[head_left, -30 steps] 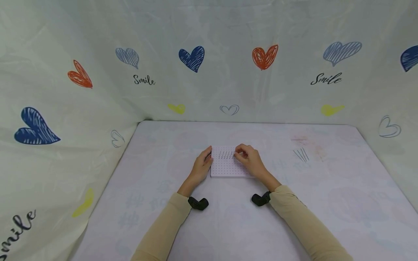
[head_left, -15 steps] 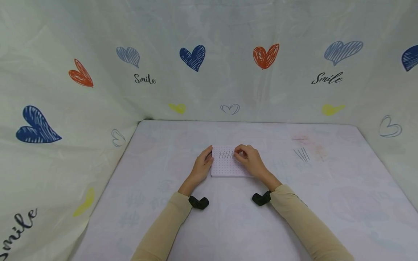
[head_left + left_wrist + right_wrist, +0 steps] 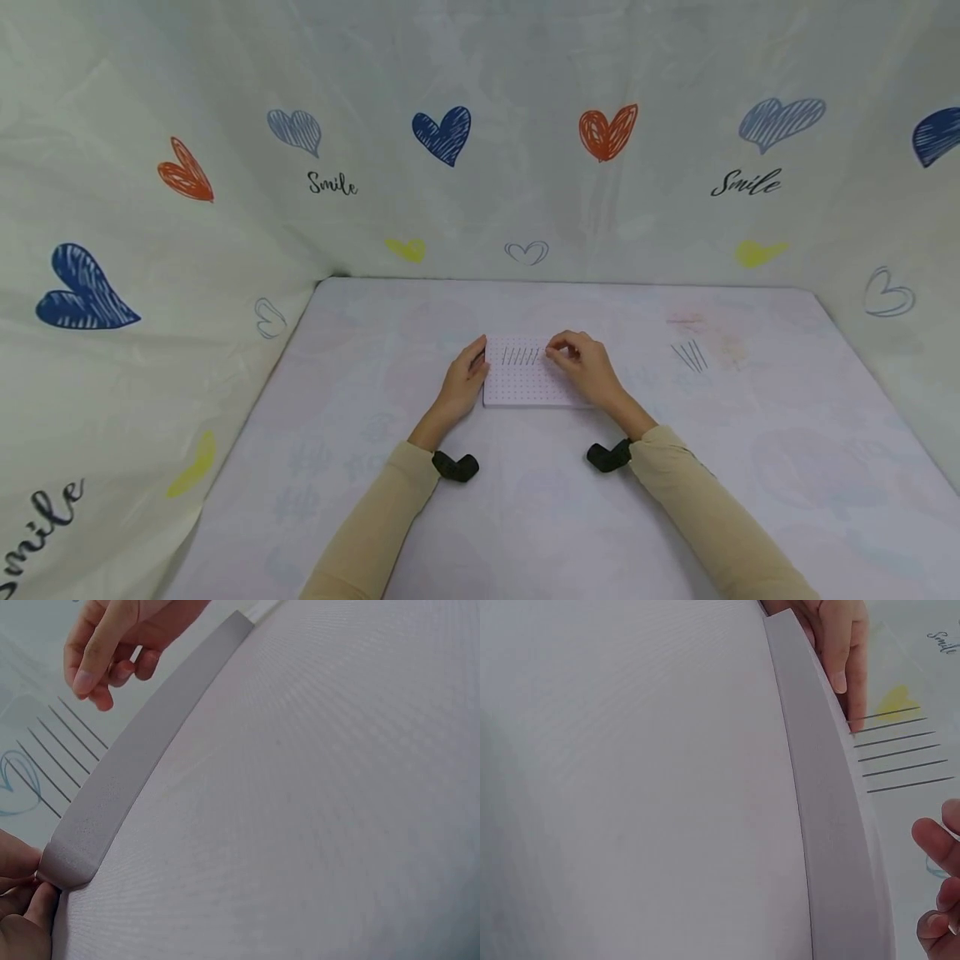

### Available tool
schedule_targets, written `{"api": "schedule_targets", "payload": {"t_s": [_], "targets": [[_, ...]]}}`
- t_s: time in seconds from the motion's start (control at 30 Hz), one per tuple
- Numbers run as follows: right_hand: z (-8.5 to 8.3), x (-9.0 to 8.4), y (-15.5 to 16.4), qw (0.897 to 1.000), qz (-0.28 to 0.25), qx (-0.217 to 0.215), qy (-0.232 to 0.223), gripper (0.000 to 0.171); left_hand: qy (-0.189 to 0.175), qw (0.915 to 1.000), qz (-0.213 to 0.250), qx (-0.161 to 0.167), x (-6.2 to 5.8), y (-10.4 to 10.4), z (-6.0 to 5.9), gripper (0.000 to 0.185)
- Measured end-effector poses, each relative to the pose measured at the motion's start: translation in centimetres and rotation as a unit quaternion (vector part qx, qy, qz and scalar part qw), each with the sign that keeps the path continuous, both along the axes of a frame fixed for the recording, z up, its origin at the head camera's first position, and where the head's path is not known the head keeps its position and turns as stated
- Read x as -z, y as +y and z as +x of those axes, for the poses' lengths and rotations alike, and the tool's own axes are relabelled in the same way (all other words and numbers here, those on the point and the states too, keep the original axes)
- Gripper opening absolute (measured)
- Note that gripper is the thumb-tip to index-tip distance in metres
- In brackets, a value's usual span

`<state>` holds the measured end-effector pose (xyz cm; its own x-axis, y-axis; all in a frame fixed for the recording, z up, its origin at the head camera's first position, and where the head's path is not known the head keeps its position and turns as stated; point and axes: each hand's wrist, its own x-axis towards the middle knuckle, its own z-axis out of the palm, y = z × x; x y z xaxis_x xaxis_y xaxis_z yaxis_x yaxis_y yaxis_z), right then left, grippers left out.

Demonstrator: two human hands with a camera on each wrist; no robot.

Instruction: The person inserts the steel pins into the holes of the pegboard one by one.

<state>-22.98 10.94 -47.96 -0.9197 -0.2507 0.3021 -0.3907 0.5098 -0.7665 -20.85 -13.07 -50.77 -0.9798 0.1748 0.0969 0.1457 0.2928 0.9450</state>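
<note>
white and dotted with a grid of small holes, the pegboard [image 3: 525, 385] lies flat at the middle of the head view on a pale table [image 3: 525, 517]. a row of thin dark pins [image 3: 521, 356] stands along its upper edge. the left hand [image 3: 463, 385] rests against the board's left edge with fingers nearly straight, holding nothing. the right hand [image 3: 588, 367] sits at the board's upper right corner, just right of the pin row, fingers curled with the tips drawn together; whether they pinch a pin is too small to tell. a few loose pins [image 3: 692, 356] lie on the table well to the right. behind, a heart-printed curtain [image 3: 480, 142] fills the top of the frame.

in the left wrist view the board's edge [image 3: 127, 780] runs from lower left to top centre. fingertips of the left hand [image 3: 19, 900] touch its corner at lower left, the right hand hangs at upper left, fingers bent, above the pins.

in the right wrist view the board's edge [image 3: 825, 802] runs down the frame. the left hand's fingers lie straight along it at the top, the pins stick out to the right, and the right hand's curled fingertips [image 3: 937, 847] show at lower right.
</note>
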Motion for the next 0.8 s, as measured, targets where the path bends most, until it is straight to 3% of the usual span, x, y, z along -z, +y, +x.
{"api": "schedule_targets", "payload": {"t_s": [0.43, 0.8], "targets": [[0.3, 0.4, 2.5, 0.999, -0.012, 0.036, -0.004, 0.009, 0.006, 0.9999, 0.016, -0.002, 0.1, 0.1, 0.1, 0.051], [0.1, -0.1, 4.6, 0.996, -0.014, 0.085, -0.02, 0.013, -0.006, 0.9999, -0.01, -0.004, 0.0, 0.1, 0.0, 0.052]]}}
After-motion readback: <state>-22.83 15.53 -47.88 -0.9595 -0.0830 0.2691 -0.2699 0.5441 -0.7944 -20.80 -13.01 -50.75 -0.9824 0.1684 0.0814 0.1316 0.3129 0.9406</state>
